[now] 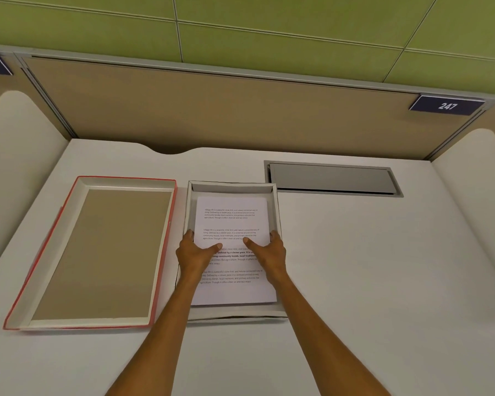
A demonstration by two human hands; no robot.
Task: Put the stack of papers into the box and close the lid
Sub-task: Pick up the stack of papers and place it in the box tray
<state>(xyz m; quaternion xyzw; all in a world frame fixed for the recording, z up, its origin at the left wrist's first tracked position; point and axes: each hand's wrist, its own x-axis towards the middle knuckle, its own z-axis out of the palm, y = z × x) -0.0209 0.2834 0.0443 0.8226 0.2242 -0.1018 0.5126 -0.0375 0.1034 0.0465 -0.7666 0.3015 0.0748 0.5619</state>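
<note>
White papers (232, 221) inside box (275, 208); lid (103, 252) empty.

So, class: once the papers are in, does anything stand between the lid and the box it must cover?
Nothing visible does. The lid lies upturned on the desk beside the box, with only bare desk between. Both hands, left hand and right hand, hold the papers inside.

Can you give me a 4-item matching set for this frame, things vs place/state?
Things:
1. papers
2. lid
3. hatch
4. plate

Place or state:
A. on the partition, reads 247
B. inside up, left of the box
C. shut, flush in the desk
D. in the box, held by both hands: left hand, right hand

Pairs: 1-D, 2-B, 3-C, 4-A
</note>
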